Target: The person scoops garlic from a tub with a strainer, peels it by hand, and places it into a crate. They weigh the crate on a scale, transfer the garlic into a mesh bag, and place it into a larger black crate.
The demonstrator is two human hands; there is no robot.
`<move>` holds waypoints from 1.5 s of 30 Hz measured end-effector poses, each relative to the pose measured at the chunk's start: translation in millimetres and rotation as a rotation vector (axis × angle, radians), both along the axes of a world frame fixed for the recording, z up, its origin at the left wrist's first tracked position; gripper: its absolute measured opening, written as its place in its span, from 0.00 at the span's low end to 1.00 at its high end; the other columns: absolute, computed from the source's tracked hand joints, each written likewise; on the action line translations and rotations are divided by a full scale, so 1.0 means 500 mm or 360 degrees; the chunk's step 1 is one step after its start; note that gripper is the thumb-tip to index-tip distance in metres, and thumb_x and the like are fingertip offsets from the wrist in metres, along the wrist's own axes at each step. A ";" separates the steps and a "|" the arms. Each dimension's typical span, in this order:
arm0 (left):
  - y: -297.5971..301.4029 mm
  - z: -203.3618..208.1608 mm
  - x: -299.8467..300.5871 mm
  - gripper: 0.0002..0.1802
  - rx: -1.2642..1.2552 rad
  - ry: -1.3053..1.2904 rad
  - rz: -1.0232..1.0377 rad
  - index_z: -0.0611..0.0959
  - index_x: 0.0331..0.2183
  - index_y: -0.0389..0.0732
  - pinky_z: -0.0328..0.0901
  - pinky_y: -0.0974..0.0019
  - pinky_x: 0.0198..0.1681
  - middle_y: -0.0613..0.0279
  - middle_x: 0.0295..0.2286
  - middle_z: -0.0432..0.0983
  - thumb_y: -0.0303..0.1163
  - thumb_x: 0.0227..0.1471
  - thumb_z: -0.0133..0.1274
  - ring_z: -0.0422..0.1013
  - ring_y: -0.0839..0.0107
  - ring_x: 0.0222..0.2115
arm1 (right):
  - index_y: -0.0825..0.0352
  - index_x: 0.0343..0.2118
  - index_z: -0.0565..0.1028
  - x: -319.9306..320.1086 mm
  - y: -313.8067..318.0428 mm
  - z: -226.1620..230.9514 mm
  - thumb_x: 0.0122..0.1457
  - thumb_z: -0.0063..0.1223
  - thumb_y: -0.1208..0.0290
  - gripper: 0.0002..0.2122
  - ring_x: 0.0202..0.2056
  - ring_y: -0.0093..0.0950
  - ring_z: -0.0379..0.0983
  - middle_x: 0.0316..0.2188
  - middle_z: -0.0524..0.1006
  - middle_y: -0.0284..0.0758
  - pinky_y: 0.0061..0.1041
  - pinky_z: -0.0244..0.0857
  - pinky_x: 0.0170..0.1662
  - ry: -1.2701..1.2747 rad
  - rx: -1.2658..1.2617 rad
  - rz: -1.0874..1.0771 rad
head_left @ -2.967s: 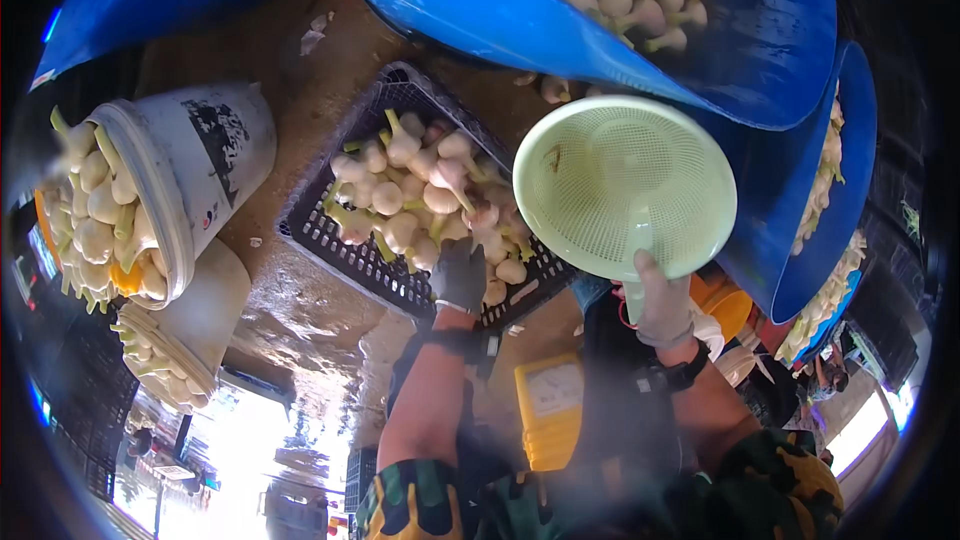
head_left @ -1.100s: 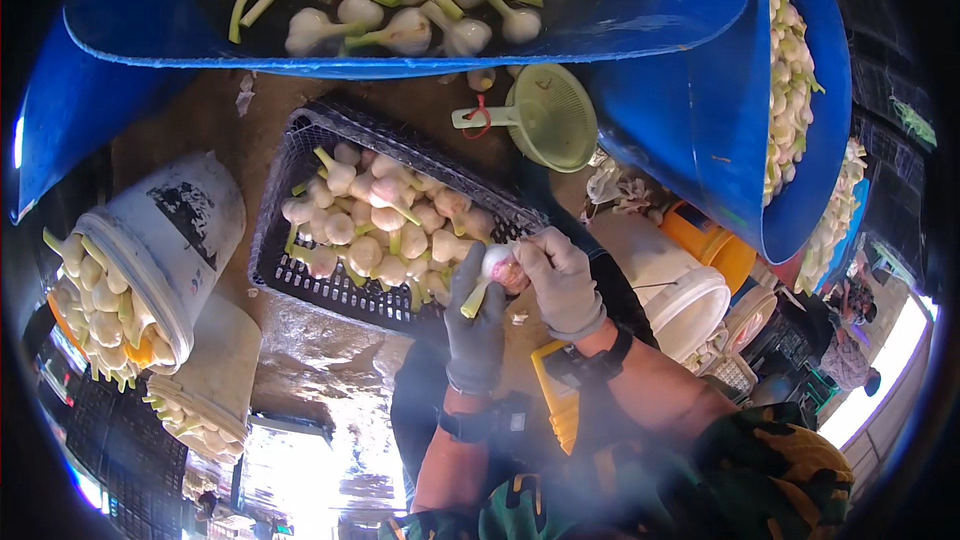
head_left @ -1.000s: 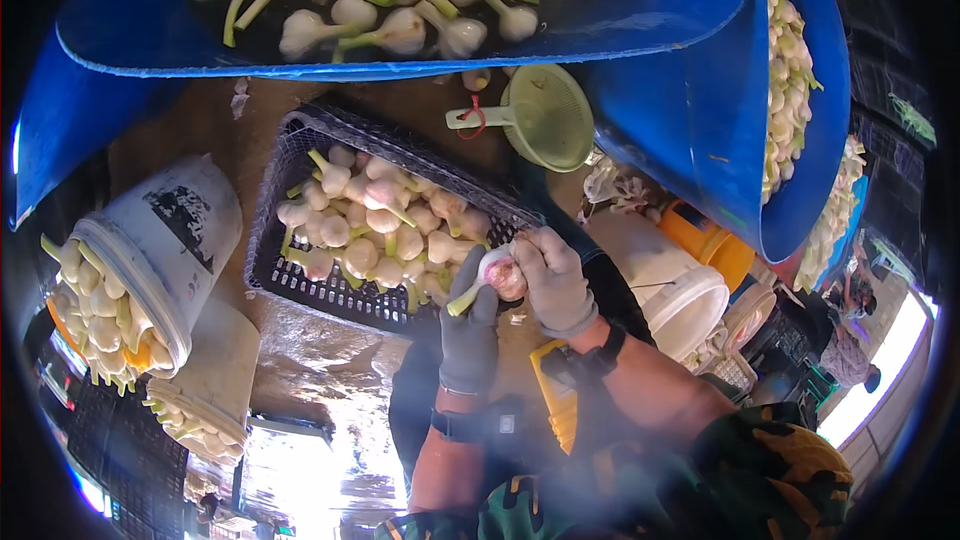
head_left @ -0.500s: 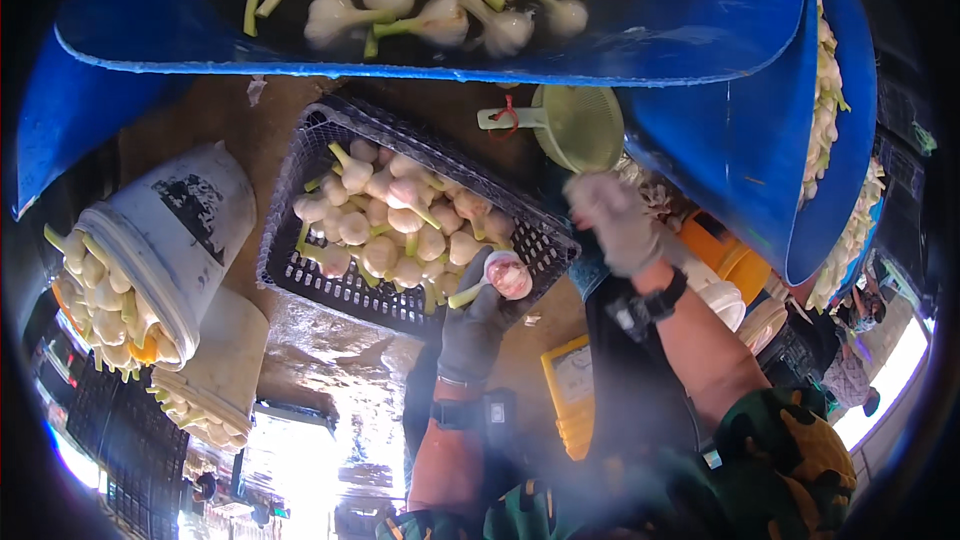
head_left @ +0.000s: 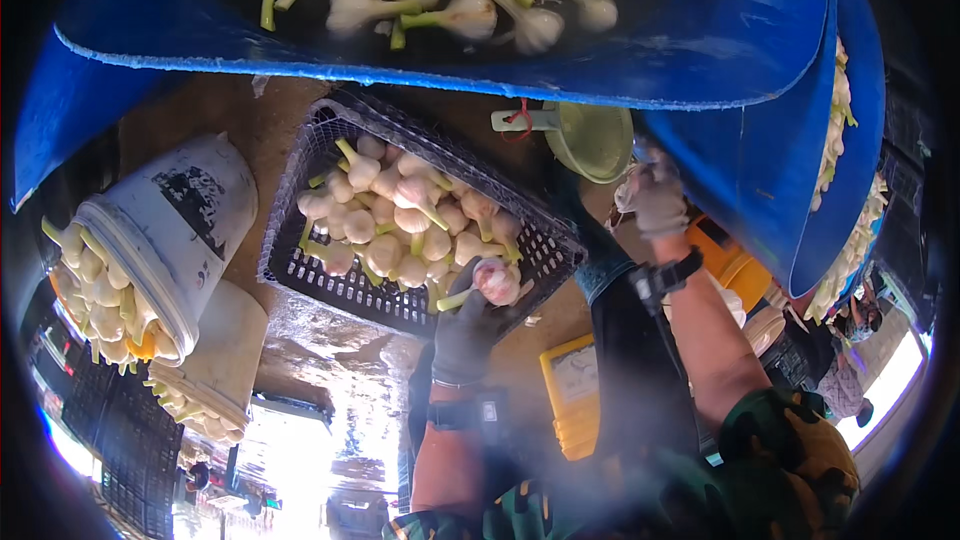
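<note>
A garlic bulb with pinkish skin and a short green stem sits in my left hand, which wears a dark grey glove and is closed round it. This hand is at the near right edge of a black plastic crate of garlic bulbs. My right hand, in a pale glove, is off to the right beside the blue tub and the green strainer. Motion smears its fingers, so I cannot make out whether they hold anything. Whitish scraps lie around it, partly hidden.
A large blue tub with garlic in water spans the far side. Another blue tub stands right. White buckets full of garlic lean at left. A yellow container is near my legs, and an orange one is farther right.
My right hand has moved right, away from the bulb, toward the scraps beside the blue tub. My left hand keeps the bulb, now turned slightly. The whole view has shifted a little.
</note>
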State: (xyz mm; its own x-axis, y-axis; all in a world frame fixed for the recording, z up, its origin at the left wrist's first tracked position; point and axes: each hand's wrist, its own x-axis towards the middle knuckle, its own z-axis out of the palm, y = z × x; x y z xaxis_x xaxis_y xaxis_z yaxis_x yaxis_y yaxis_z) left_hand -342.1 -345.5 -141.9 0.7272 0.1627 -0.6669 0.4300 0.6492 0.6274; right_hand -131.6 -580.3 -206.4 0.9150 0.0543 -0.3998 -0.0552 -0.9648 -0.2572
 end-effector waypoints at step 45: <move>0.014 -0.323 0.132 0.16 0.1461 0.0555 -0.1302 0.81 0.28 0.41 0.64 0.57 0.36 0.55 0.32 0.77 0.43 0.42 0.53 0.71 0.55 0.33 | 0.62 0.43 0.72 0.005 -0.029 -0.125 0.55 0.54 0.62 0.14 0.36 0.26 0.72 0.37 0.74 0.33 0.28 0.69 0.35 0.0701 0.0912 -0.1681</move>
